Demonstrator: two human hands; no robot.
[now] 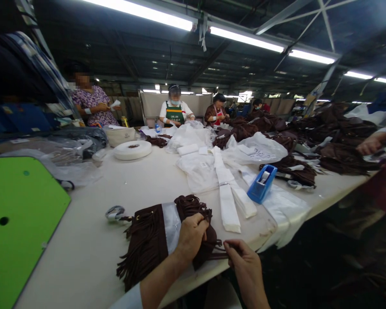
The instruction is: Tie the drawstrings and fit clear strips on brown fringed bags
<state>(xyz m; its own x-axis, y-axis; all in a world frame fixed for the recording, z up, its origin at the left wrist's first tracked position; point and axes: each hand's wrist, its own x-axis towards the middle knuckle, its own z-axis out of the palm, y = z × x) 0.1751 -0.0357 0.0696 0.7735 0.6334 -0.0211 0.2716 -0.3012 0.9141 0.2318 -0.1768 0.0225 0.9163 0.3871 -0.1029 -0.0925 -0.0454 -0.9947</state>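
Note:
A dark brown fringed suede bag (148, 240) lies at the near edge of the white table (141, 184), with a clear plastic strip across its middle. My left hand (191, 236) is closed on the bunched brown part of the bag at its right end. My right hand (244, 262) pinches a thin brown cord that runs from that end of the bag. A small roll of clear tape (115, 212) sits just left of the bag.
A blue tape dispenser (261, 183), folded white strips (227, 193), plastic bags and a white tape roll (132, 150) lie on the table. Heaps of brown bags (334, 141) fill the right side. A green board (19, 223) is at the left. Several people work at the far end.

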